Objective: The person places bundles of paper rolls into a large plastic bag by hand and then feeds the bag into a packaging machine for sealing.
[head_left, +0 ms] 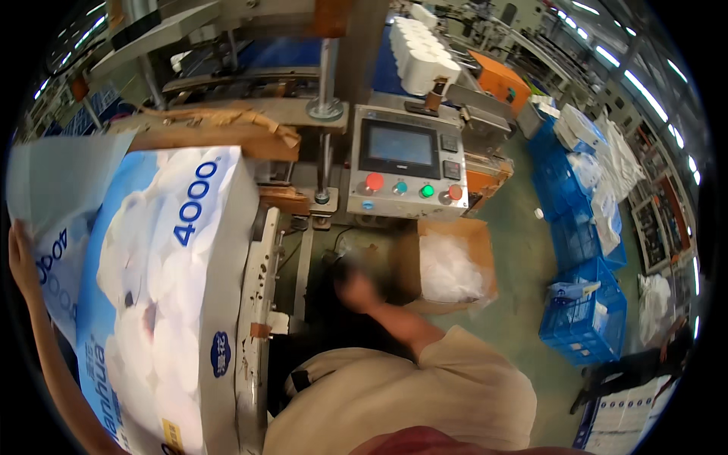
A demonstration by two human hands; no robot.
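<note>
A large package (163, 296) in blue and white printed plastic lies along the left, beside a metal machine rail (256, 318). At the far left my left hand (23, 262) grips the edge of a loose, partly see-through plastic bag (64, 182); its fingertips are partly behind the film. My right hand (356, 290) is low in the middle, between the rail and a cardboard box (491, 262). Motion smears its fingers, and a small dark shape beside them is too blurred to name.
A control panel (409, 163) with a screen and coloured buttons stands ahead. Behind it are white paper rolls (425, 57). Clear plastic film (451, 265) fills the cardboard box. Blue crates (584, 311) line the right side, with another person's dark-clothed leg (626, 371) beyond.
</note>
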